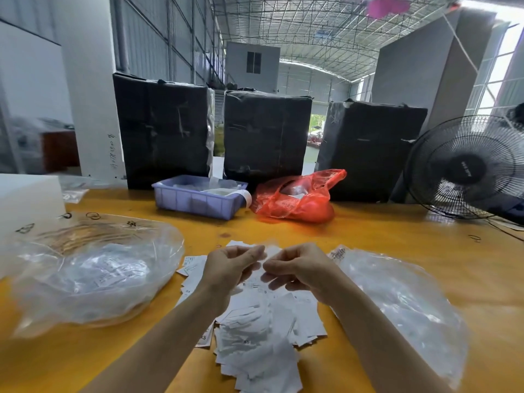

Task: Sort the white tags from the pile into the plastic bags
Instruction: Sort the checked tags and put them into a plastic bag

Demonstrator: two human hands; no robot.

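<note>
Over pile (pixel 255 330): white printed tags, size letters visible.

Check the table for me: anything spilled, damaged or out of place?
Nothing stands out. The tag pile lies loose between the two clear bags, and both hands pinch tags above it.

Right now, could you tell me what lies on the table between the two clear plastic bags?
In the head view, the pile of white tags lies between the left bag and the right bag, with both hands above it.
</note>
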